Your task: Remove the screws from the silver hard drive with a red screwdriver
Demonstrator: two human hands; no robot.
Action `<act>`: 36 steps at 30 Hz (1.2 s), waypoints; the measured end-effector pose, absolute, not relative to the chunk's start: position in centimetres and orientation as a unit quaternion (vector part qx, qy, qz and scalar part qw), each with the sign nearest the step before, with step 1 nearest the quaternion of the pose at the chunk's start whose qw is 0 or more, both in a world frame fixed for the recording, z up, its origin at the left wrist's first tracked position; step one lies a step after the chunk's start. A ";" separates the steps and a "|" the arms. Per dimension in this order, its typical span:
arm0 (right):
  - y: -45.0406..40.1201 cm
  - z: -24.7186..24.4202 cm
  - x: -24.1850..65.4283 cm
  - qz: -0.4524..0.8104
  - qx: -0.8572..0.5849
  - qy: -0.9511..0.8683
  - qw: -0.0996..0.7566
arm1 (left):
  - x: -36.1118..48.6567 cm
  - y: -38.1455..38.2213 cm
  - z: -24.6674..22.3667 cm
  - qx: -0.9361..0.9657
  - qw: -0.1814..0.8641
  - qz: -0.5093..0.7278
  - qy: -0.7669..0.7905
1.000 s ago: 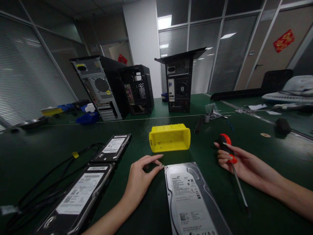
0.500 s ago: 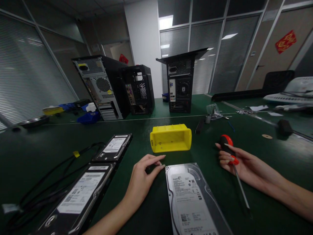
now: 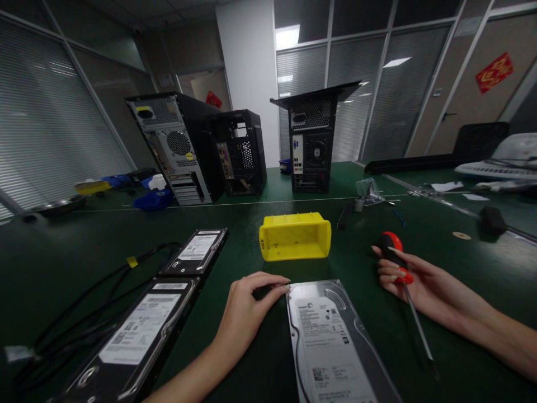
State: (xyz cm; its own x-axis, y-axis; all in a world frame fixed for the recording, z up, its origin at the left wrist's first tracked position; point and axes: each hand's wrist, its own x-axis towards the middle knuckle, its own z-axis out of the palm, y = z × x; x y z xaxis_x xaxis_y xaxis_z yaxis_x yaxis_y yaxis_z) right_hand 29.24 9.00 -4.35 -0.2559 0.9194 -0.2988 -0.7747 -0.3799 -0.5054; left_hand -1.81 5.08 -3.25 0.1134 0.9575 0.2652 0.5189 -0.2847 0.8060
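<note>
A silver hard drive (image 3: 327,336) lies label up on the green table in front of me. At its far left corner, the thumb and index finger of my left hand (image 3: 247,302) come together in a pinch. Whatever sits between those fingertips is too small to make out. My right hand (image 3: 413,274) is wrapped round the red and black handle of a screwdriver (image 3: 418,324), off to the drive's right, its shaft slanting down toward me. Just beyond the drive, a yellow bin (image 3: 295,237) faces me with its opening; a few tiny bits show inside.
Two more hard drives (image 3: 142,324) lie end to end on the left, beside black cables (image 3: 100,285). Several computer cases (image 3: 310,145) stand at the back. A blue bin (image 3: 153,200), a clear plastic bag (image 3: 368,192) and a tan disc (image 3: 461,235) are farther out.
My left fingertips have closed together and shifted slightly right, against the drive's corner. My right hand keeps the screwdriver in nearly the same place.
</note>
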 end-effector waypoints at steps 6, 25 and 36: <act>9.0 -4.1 29.1 0.782 -0.285 -0.127 0.540 | -1.6 5.0 -3.1 0.650 0.329 0.427 0.536; 9.1 -4.3 29.3 0.791 -0.268 -0.130 0.535 | -1.5 5.8 -3.1 0.658 0.304 0.386 0.570; 8.9 -3.8 29.0 0.785 -0.281 -0.129 0.537 | -2.0 6.1 -4.5 0.619 0.351 0.424 0.560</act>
